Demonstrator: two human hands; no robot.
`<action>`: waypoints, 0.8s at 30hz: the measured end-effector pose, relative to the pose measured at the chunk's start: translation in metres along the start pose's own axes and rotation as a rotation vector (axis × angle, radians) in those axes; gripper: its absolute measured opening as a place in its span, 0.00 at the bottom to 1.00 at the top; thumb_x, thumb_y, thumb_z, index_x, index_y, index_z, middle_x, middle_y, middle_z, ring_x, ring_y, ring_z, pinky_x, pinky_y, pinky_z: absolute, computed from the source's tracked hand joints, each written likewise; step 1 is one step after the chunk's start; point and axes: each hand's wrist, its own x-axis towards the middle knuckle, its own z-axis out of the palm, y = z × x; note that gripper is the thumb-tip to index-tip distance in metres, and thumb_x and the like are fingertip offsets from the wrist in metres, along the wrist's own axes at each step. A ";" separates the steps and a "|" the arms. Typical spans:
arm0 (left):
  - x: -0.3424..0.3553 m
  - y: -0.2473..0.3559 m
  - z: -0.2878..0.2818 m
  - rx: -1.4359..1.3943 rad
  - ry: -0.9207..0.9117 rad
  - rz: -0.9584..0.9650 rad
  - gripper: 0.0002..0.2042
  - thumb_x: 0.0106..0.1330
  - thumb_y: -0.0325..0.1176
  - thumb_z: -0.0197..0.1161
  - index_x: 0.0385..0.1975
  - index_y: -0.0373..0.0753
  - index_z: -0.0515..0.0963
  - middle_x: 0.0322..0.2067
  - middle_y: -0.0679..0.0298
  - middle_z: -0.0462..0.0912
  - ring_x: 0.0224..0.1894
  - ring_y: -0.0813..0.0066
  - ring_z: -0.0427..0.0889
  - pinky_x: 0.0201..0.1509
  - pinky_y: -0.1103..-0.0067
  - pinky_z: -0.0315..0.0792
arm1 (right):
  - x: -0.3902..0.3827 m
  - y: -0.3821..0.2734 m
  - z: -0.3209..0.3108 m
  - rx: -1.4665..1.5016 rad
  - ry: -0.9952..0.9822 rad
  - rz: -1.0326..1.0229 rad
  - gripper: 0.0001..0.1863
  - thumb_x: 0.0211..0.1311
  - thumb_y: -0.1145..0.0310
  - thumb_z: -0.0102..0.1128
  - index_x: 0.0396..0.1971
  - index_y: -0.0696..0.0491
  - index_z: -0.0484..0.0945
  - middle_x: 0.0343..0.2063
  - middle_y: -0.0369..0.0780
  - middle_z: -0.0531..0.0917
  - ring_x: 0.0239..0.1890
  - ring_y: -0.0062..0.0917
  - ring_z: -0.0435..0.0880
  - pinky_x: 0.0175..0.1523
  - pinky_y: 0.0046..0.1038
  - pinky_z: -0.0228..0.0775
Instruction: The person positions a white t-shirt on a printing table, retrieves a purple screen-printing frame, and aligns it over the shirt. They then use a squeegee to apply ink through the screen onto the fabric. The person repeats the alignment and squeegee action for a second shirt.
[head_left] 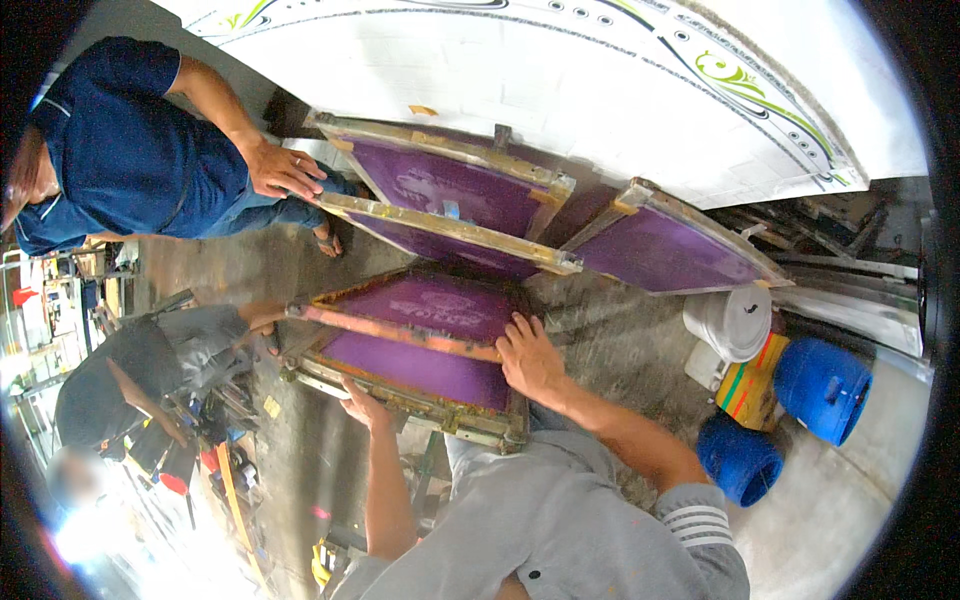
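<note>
Orange-edged frame (pixel 410 333) — under right hand (pixel 533 358)

Two purple-meshed frames, one overlapping the other, right in front of me.
The far frame (pixel 440 303) has dark purple mesh with cloudy pale marks, and its near rail (pixel 400 331), a worn orange-red, runs slantwise from far left to near right; I have that rail gripped close to its right end. The near frame (pixel 420 368) lies partly beneath it, its mesh a brighter violet, its border stained rusty brown and its near edge paler and scuffed; I support that edge left of its middle. Whether the frames touch, I can't tell.
</note>
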 end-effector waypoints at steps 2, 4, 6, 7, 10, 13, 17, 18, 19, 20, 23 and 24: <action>-0.001 0.002 0.002 0.177 0.145 0.026 0.35 0.64 0.58 0.64 0.56 0.29 0.70 0.50 0.45 0.75 0.44 0.56 0.75 0.48 0.58 0.70 | -0.007 -0.007 0.001 -0.036 0.103 -0.039 0.15 0.59 0.66 0.62 0.44 0.58 0.80 0.51 0.53 0.76 0.66 0.48 0.64 0.68 0.57 0.56; -0.001 0.004 0.002 0.159 0.036 0.086 0.33 0.68 0.58 0.59 0.54 0.29 0.72 0.50 0.44 0.77 0.49 0.52 0.73 0.53 0.54 0.69 | -0.011 -0.010 0.002 -0.071 0.124 -0.031 0.15 0.60 0.66 0.60 0.45 0.58 0.79 0.50 0.53 0.77 0.65 0.46 0.67 0.67 0.53 0.60; 0.001 0.007 0.002 0.162 -0.015 0.031 0.35 0.67 0.61 0.57 0.55 0.29 0.70 0.54 0.45 0.74 0.55 0.48 0.72 0.57 0.49 0.69 | -0.010 -0.010 0.002 0.044 -0.002 0.064 0.14 0.60 0.68 0.58 0.44 0.57 0.79 0.47 0.51 0.80 0.57 0.43 0.76 0.59 0.48 0.69; 0.003 0.008 0.002 0.264 0.034 -0.007 0.36 0.66 0.61 0.59 0.57 0.30 0.68 0.56 0.46 0.73 0.55 0.49 0.73 0.56 0.48 0.70 | -0.009 -0.010 0.002 0.187 -0.091 0.136 0.13 0.59 0.69 0.57 0.43 0.57 0.79 0.44 0.49 0.83 0.52 0.42 0.81 0.53 0.45 0.75; 0.008 0.009 0.003 0.145 0.005 -0.124 0.42 0.60 0.58 0.68 0.63 0.34 0.58 0.58 0.46 0.68 0.54 0.49 0.75 0.51 0.51 0.78 | -0.004 -0.007 -0.001 0.242 -0.119 0.196 0.12 0.58 0.70 0.57 0.41 0.55 0.79 0.35 0.47 0.85 0.37 0.40 0.87 0.37 0.42 0.78; 0.020 -0.001 0.004 0.207 -0.091 -0.032 0.41 0.58 0.56 0.71 0.61 0.33 0.60 0.57 0.46 0.69 0.54 0.51 0.76 0.48 0.54 0.80 | -0.012 0.000 -0.008 0.223 -0.071 0.191 0.12 0.57 0.71 0.57 0.42 0.55 0.79 0.30 0.47 0.84 0.33 0.41 0.87 0.32 0.43 0.78; 0.036 -0.018 0.008 0.263 -0.002 0.151 0.31 0.62 0.50 0.71 0.50 0.28 0.69 0.42 0.50 0.79 0.38 0.60 0.78 0.43 0.63 0.78 | -0.069 0.038 -0.031 0.355 0.127 0.102 0.09 0.56 0.72 0.54 0.37 0.50 0.79 0.27 0.46 0.83 0.31 0.42 0.84 0.36 0.47 0.74; 0.037 -0.020 0.009 0.269 -0.053 0.186 0.31 0.63 0.48 0.71 0.50 0.27 0.69 0.44 0.51 0.79 0.40 0.61 0.78 0.48 0.67 0.76 | -0.072 0.045 -0.030 0.327 0.038 0.225 0.08 0.56 0.71 0.55 0.36 0.49 0.79 0.27 0.46 0.83 0.30 0.44 0.83 0.35 0.48 0.73; 0.035 -0.021 0.010 0.102 -0.113 0.216 0.33 0.63 0.49 0.70 0.55 0.26 0.67 0.49 0.49 0.77 0.47 0.60 0.76 0.54 0.65 0.72 | -0.082 0.058 -0.033 0.238 -0.015 0.273 0.08 0.56 0.70 0.55 0.35 0.50 0.78 0.27 0.47 0.83 0.30 0.46 0.82 0.34 0.48 0.72; 0.031 -0.020 0.013 0.079 -0.100 0.208 0.36 0.63 0.49 0.70 0.59 0.26 0.65 0.54 0.47 0.75 0.55 0.60 0.74 0.61 0.63 0.67 | -0.091 0.073 -0.037 0.222 -0.156 0.376 0.09 0.53 0.70 0.57 0.36 0.51 0.77 0.29 0.48 0.83 0.32 0.47 0.82 0.35 0.49 0.72; 0.014 -0.006 0.019 0.046 -0.017 0.152 0.39 0.60 0.50 0.72 0.61 0.29 0.63 0.58 0.46 0.71 0.56 0.56 0.73 0.60 0.61 0.68 | -0.124 0.111 -0.045 0.073 -0.187 0.408 0.12 0.51 0.70 0.58 0.38 0.51 0.77 0.32 0.48 0.83 0.37 0.49 0.83 0.41 0.48 0.73; 0.008 0.000 0.022 0.026 -0.018 0.124 0.39 0.60 0.49 0.72 0.61 0.29 0.62 0.59 0.46 0.70 0.56 0.55 0.73 0.61 0.61 0.68 | -0.136 0.123 -0.046 0.122 -0.132 0.382 0.13 0.51 0.70 0.58 0.39 0.51 0.77 0.33 0.48 0.84 0.38 0.48 0.83 0.42 0.47 0.73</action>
